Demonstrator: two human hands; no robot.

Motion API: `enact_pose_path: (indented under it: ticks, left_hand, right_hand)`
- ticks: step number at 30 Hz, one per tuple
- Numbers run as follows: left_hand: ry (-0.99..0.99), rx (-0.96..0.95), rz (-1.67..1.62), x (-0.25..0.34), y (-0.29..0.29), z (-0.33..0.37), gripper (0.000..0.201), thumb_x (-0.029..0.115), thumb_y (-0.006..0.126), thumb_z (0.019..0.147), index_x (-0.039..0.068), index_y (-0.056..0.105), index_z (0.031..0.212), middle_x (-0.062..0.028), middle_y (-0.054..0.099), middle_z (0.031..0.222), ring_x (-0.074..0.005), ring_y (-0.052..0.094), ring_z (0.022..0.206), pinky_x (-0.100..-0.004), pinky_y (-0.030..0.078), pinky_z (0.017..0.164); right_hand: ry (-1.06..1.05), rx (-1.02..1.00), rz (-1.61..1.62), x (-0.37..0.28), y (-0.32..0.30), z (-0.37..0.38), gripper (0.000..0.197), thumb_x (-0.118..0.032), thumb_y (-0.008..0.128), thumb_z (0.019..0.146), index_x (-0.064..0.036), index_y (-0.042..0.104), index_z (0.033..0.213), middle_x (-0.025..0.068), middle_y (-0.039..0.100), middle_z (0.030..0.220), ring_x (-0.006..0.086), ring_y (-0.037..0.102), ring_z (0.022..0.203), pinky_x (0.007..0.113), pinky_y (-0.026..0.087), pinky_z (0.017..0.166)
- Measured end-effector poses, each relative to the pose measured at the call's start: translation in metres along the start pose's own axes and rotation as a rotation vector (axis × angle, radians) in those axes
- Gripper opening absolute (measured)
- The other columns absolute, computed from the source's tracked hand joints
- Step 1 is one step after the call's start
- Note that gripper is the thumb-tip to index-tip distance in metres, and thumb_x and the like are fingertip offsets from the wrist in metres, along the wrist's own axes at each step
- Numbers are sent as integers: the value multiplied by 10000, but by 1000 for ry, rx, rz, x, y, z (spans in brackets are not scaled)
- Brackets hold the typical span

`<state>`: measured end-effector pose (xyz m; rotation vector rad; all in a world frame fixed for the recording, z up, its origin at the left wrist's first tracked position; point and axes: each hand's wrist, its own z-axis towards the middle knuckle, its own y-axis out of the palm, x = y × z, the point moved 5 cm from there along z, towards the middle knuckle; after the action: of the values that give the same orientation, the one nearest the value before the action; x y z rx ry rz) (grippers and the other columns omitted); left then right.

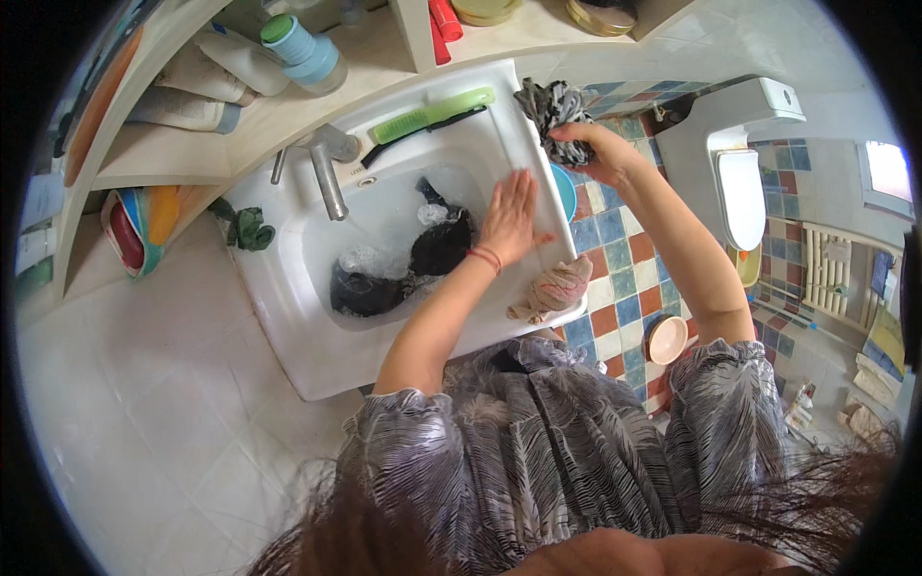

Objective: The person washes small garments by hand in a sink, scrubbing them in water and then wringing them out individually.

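Note:
My left hand lies flat and open against the inner right wall of the white sink, just above a dark garment soaking in soapy water. My right hand is past the sink's right rim, shut on a wrung grey-and-white patterned cloth held in the air. A crumpled beige cloth rests on the sink's near right rim.
A metal tap stands at the sink's back, with a green brush on the rim. Bottles sit on the shelf above. A white toilet stands to the right on a coloured tile floor, and a pink basin lies below.

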<state>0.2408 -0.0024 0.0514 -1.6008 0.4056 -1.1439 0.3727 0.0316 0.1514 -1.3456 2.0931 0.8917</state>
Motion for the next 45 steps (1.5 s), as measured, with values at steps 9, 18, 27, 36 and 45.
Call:
enact_pose_path:
  ticks: [9, 18, 27, 36, 45]
  left_hand:
    - [235, -97, 55, 6, -4, -15, 732, 435, 489, 722, 4, 234, 1257, -120, 211, 1324, -228, 189, 1230, -375, 147, 1001]
    - [148, 10, 49, -15, -11, 18, 720, 423, 509, 722, 19, 241, 1254, -99, 221, 1320, -219, 191, 1225, -432, 172, 983]
    - [161, -70, 81, 18, -4, -26, 644, 348, 529, 710, 45, 304, 1232, -97, 273, 1293, -204, 211, 1219, -420, 175, 984]
    - [129, 191, 137, -46, -16, 28, 684, 465, 449, 746, 54, 257, 1259, -84, 229, 1322, -222, 198, 1224, -386, 149, 997]
    - [144, -1, 43, -9, 1, -29, 667, 435, 459, 750, 12, 289, 1237, -115, 243, 1313, -234, 161, 1241, -385, 126, 1005]
  right_hand:
    - [-25, -66, 119, 15, -8, -13, 287, -155, 552, 700, 30, 531, 918, 107, 583, 841, 178, 555, 778, 270, 426, 736]
    - [-32, 29, -28, 22, -10, -12, 295, -200, 568, 700, 7, 545, 908, 68, 580, 823, 142, 549, 747, 243, 429, 707]
    - [-141, 18, -209, 28, -19, -25, 311, -193, 581, 689, -2, 542, 930, 46, 576, 833, 110, 532, 762, 228, 418, 701]
    - [-196, -10, -332, 30, -9, -22, 391, -170, 587, 671, 13, 491, 1003, 45, 552, 894, 114, 503, 807, 241, 391, 744]
    - [-243, 125, -520, 24, -15, -19, 397, -125, 606, 645, 25, 488, 992, 48, 555, 860, 119, 501, 785, 240, 387, 724]
